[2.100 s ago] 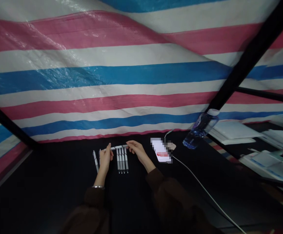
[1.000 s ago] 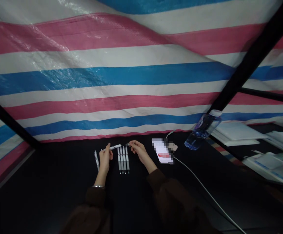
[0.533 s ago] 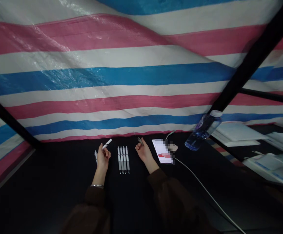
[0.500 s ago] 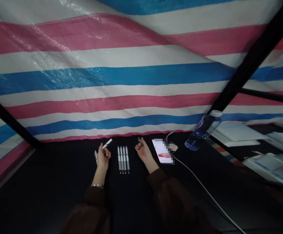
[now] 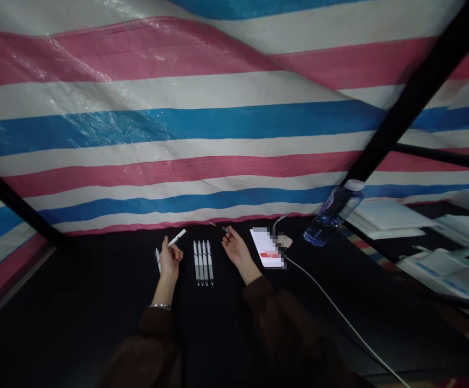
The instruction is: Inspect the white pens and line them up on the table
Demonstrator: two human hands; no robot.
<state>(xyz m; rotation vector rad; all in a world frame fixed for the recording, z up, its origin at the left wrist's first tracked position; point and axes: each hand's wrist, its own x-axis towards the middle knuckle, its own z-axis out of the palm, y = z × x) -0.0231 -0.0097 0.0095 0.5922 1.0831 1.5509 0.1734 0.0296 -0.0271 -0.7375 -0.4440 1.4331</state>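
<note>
My left hand [image 5: 171,261] is closed on a white pen barrel [image 5: 177,237], which points up and to the right from the fingers. Just left of that hand lies another white pen [image 5: 158,259], partly hidden by it. Between my hands, several white pens with grey grips [image 5: 203,263] lie side by side on the black table, tips toward me. My right hand [image 5: 235,249] pinches a small grey pen part [image 5: 226,230] between thumb and finger. A thin sliver [image 5: 212,223] shows beyond it; whether the two are joined I cannot make out.
To the right of my right hand lies a phone [image 5: 265,249] with a lit screen, partly blurred, and a white cable [image 5: 331,302]. A clear water bottle [image 5: 331,215] leans near a black post. Papers [image 5: 392,215] lie further right. Behind the table [image 5: 97,302] hangs a striped sheet [image 5: 178,161].
The grey pen part in my right hand has shifted slightly left and now lies flatter. My left hand keeps the white barrel in nearly the same pose. The view has moved a little.
</note>
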